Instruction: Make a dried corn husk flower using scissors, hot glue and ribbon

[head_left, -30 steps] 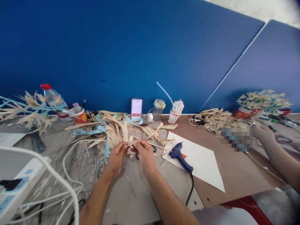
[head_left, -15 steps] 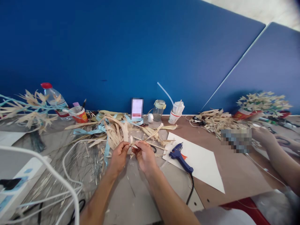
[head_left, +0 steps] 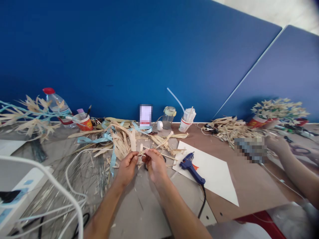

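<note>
Grip clamped, the left hand and right hand pinch a husk strip between them, above the bench. It looks light, thin and easily split, so best held near its ends. Beyond, loose husks lie toward the back edge.

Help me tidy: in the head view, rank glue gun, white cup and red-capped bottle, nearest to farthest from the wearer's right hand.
1. Glue gun: right of the right hand
2. White cup: back, right side
3. Red-capped bottle: back, far left
</note>
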Tool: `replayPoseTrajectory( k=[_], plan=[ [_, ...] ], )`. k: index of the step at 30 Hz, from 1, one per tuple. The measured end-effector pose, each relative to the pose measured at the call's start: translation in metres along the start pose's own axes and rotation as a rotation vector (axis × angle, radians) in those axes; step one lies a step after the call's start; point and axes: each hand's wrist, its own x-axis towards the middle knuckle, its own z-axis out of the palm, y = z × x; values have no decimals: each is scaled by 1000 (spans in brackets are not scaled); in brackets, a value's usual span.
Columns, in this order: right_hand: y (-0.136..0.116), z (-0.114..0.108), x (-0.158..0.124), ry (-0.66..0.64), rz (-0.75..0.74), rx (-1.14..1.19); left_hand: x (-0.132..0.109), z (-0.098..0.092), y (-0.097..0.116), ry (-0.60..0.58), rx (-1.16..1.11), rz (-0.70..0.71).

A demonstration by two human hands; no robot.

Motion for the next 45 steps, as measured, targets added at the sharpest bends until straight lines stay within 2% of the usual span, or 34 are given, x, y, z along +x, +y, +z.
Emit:
replayPoseTrajectory(
  k=[4,11,17,27,45],
  plan=[
    [-1,-1,1,-7,21,19,0,0,1,-45,4,32],
    [-5,-2,3,-3,29,6,-1,2,4,-17,19,43],
    [-7,-2,4,-34,34,-24,0,2,0,-65,-8,-16],
    [-7,-1,3,-15,70,15,1,1,-11,-127,-135,-78],
    [-8,-2,4,-2,96,31,2,3,-23,-129,-312,-152]
  ],
)
